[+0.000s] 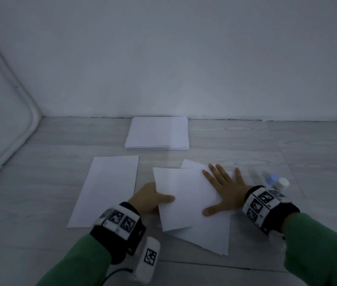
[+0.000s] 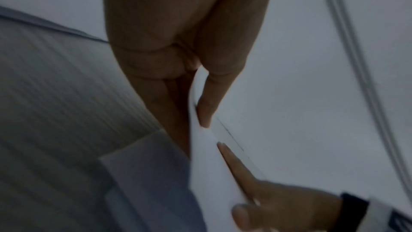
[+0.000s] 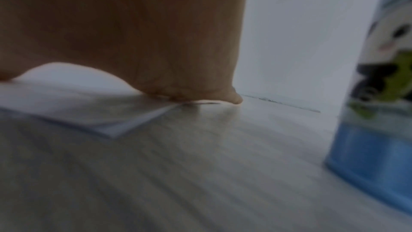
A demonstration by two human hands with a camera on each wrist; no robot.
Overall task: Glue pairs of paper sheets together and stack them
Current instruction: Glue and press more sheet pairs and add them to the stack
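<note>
Our left hand point(image 1: 150, 200) pinches the near left edge of the top sheet point(image 1: 184, 195), thumb above and fingers point(image 2: 160, 94) beneath. Our right hand point(image 1: 226, 189) lies flat on this sheet with fingers spread. The sheet sits crooked over the loose pile point(image 1: 208, 236) under it. If the left hand pulls while we press, the sheet can crease or glue down misaligned. The glue bottle point(image 1: 279, 183), just right of the sheet, may tip if our wrist touches it.
</note>
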